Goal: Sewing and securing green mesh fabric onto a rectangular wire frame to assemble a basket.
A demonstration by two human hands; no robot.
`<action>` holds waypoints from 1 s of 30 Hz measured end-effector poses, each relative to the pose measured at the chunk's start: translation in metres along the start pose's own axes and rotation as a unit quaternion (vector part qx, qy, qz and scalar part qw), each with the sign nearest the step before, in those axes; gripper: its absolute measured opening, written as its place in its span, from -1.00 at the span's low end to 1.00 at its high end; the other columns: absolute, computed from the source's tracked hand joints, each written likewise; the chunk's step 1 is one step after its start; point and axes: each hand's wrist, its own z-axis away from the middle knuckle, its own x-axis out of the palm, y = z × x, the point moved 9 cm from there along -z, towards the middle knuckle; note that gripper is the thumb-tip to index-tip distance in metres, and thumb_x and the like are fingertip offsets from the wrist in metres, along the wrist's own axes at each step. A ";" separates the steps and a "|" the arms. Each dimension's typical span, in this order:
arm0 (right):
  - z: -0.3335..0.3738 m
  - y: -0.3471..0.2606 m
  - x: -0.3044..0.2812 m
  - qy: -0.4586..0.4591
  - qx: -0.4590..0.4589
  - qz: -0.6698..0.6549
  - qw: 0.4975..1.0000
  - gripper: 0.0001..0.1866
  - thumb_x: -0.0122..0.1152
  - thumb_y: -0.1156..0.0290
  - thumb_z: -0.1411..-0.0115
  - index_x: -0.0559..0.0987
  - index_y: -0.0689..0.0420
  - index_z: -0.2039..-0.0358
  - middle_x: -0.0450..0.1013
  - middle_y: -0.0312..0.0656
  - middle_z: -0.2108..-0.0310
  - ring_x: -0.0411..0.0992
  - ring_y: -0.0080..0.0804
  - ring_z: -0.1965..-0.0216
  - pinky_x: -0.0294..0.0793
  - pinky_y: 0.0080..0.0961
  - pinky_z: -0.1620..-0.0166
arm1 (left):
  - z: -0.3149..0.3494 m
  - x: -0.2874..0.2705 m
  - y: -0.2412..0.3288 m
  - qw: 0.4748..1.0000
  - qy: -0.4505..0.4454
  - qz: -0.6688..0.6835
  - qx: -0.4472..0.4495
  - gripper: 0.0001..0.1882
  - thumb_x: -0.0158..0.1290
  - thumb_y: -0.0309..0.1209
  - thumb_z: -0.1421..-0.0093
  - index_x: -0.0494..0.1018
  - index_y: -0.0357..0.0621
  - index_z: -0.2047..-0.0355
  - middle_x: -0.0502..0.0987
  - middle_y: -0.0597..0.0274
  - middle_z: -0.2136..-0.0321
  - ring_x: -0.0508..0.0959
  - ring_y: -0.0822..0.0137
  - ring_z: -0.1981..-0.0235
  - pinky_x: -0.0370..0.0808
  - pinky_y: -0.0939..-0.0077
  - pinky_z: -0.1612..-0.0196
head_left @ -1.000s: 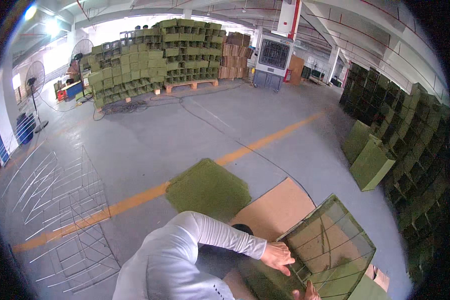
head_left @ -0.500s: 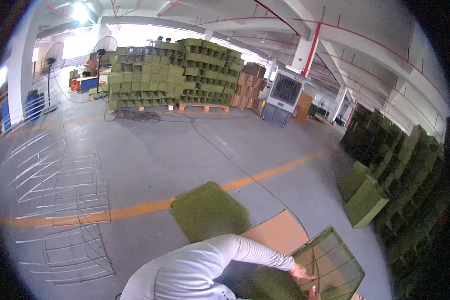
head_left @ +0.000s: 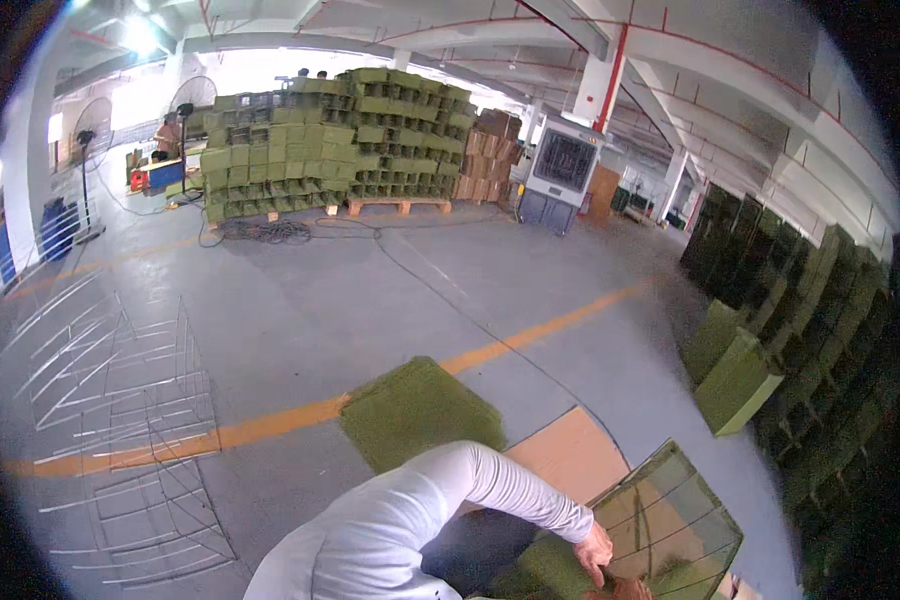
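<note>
A wire-framed box (head_left: pixel 685 505) with green mesh fabric over it lies tilted at the lower right; thin dark wires cross its open-looking face and tan board shows through. My left hand (head_left: pixel 594 552) reaches down to the near left side of this box, fingers bent together against the green fabric. What they pinch is too small to make out. Close beside it, my right hand (head_left: pixel 625 590) is at the bottom edge of the picture, partly cut off and blurred, so its fingers cannot be read. The two hands almost touch.
A green fabric piece (head_left: pixel 420 415) and a tan board (head_left: pixel 573 455) lie on the grey floor ahead. Bare wire frames (head_left: pixel 150 400) stand at left. Green boxes (head_left: pixel 735 385) are stacked at right, more on pallets (head_left: pixel 400 206) behind. A cable (head_left: pixel 440 290) crosses the floor.
Both hands have shifted down toward the near left side of the box, and the left hand has come closer to the right. My view has moved slightly.
</note>
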 end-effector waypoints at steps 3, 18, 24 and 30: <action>0.000 0.016 0.064 -0.017 -0.091 0.004 0.996 -0.38 0.04 0.04 -0.25 0.22 0.05 -0.24 0.29 0.17 -0.03 0.35 0.06 0.04 0.35 -0.19 0.06 | -0.005 0.022 -0.011 0.986 0.054 0.084 0.136 -0.35 -0.13 0.08 -0.23 0.50 -0.40 0.48 0.51 -0.31 0.47 0.52 -0.22 0.32 0.45 0.04 0.24; -0.084 -0.014 -0.236 0.171 -0.204 -0.323 0.908 -0.27 -0.03 0.64 -0.15 -0.02 0.22 -0.33 0.01 0.18 -0.29 0.24 0.06 -0.14 0.27 -0.21 -0.11 | -0.035 -0.131 -0.061 0.981 0.003 0.116 0.155 -0.62 -0.13 -0.13 -0.26 0.36 -0.26 0.37 0.44 -0.20 0.45 0.45 -0.17 0.36 0.38 0.06 0.31; -0.131 0.004 -0.331 0.177 -0.279 -0.260 0.907 -0.28 -0.04 0.51 -0.18 -0.03 0.23 -0.33 -0.03 0.17 -0.30 0.18 0.05 -0.18 0.18 -0.22 -0.16 | -0.022 -0.215 -0.060 0.989 0.024 0.053 0.133 -0.60 -0.10 -0.12 -0.23 0.39 -0.28 0.41 0.46 -0.21 0.46 0.47 -0.17 0.38 0.40 0.06 0.32; -0.182 0.010 -0.378 0.149 -0.335 -0.199 0.909 -0.28 -0.05 0.39 -0.20 -0.04 0.25 -0.32 -0.07 0.15 -0.31 0.12 0.04 -0.22 0.10 -0.22 -0.22 | -0.012 -0.223 -0.059 0.990 0.066 0.014 0.127 -0.58 -0.08 -0.11 -0.21 0.43 -0.30 0.44 0.48 -0.22 0.47 0.49 -0.16 0.39 0.43 0.07 0.32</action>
